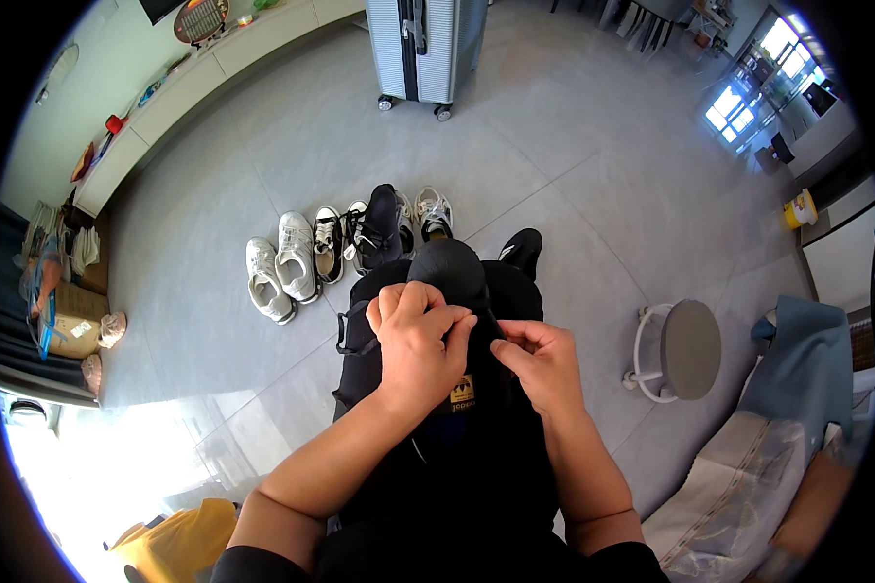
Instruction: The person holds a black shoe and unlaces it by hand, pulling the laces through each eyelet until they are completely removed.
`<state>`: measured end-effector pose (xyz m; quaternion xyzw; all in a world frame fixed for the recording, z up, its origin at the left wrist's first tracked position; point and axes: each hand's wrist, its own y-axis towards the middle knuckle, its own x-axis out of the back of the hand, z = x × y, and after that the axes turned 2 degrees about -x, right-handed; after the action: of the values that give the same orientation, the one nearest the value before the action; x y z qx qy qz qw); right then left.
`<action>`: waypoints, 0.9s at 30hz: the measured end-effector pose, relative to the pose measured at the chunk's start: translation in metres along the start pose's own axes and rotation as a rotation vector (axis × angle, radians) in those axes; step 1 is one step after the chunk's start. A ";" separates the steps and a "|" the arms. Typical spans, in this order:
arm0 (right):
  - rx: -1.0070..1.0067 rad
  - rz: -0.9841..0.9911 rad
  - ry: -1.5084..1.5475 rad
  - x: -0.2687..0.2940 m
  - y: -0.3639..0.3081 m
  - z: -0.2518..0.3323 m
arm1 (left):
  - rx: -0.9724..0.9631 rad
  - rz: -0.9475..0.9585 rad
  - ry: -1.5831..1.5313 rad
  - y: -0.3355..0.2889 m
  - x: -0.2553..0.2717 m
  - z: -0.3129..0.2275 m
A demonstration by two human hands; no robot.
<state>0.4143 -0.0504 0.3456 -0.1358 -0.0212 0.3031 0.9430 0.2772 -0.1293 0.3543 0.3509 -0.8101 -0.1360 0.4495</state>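
A black shoe (447,270) rests on my lap, its rounded toe pointing away from me. Inside its opening, a yellow label (463,393) shows. My left hand (418,335) is bent over the front of the shoe, thumb and forefinger pinched together on what looks like its black lace. On the shoe's right side, my right hand (538,355) also pinches, thumb against forefinger; the thin dark lace there hardly stands out from the dark clothing. A loop of black lace (353,338) hangs at the left of my lap.
Ahead on the grey tiles stand white sneakers (297,255), a black canvas shoe (329,245) and other shoes in a row. Farther off is a silver suitcase (413,53). A round stool (690,350) is at right, beside a draped sofa (739,486). A low cabinet (214,68) lines the left wall.
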 end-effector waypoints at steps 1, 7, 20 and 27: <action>0.008 -0.002 -0.006 -0.001 0.000 -0.001 | 0.000 -0.003 -0.009 0.000 0.000 0.001; 0.089 -0.041 -0.094 -0.003 0.000 -0.003 | -0.033 0.007 -0.023 0.001 -0.001 0.005; 0.319 -0.069 -0.278 -0.007 0.005 -0.007 | -0.153 0.043 -0.023 0.007 -0.010 0.011; 0.036 -0.026 -0.037 -0.007 0.024 -0.003 | -0.169 0.057 0.101 0.008 -0.002 0.006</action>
<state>0.3959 -0.0365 0.3371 -0.1128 -0.0346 0.2937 0.9486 0.2699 -0.1226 0.3536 0.2948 -0.7818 -0.1734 0.5213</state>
